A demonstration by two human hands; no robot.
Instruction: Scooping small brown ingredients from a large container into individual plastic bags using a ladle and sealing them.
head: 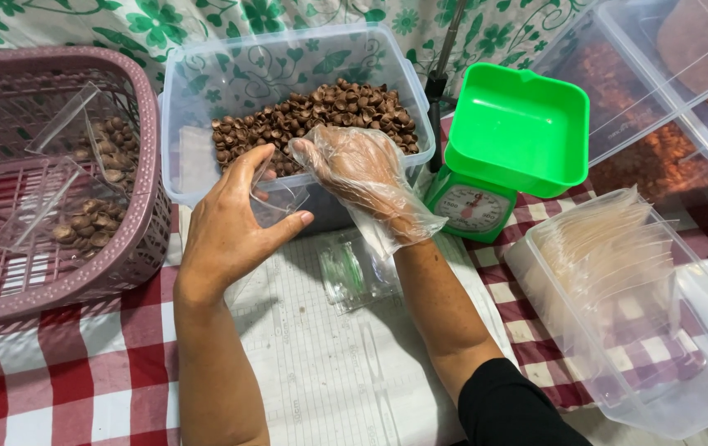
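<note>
**Gloved hand dips into tub of brown nuts as bare hand holds small clear bag**

The left hand (226,227), bare, sits at the centre of the view, its grip narrow: thumb and forefinger pinch the mouth of a small clear bag (275,196) against the front wall of the clear plastic tub (180,124). The right hand (362,169), in a loose transparent glove, reaches in from five o'clock, fingers curled over the tub's near rim; whether it is closed on any of the brown nuts (312,120) cannot be told through the crumpled film. The nuts lie heaped in the tub at twelve o'clock of the hands.

At nine o'clock stands a pink slatted basket (135,165) holding filled clear bags of nuts (81,227). At three o'clock, just beside the tub, a green kitchen scale (473,206) carries a green tray (519,124). Further round, at four o'clock, a clear box (659,388) holds a stack of flat bags (606,248); at one o'clock more lidded clear containers (659,99) show reddish-brown contents. A few spare clear bags (354,268) lie under the right wrist on a pale cutting mat (329,372), spread over the red-and-white checked cloth (56,388) of the desk.
</note>
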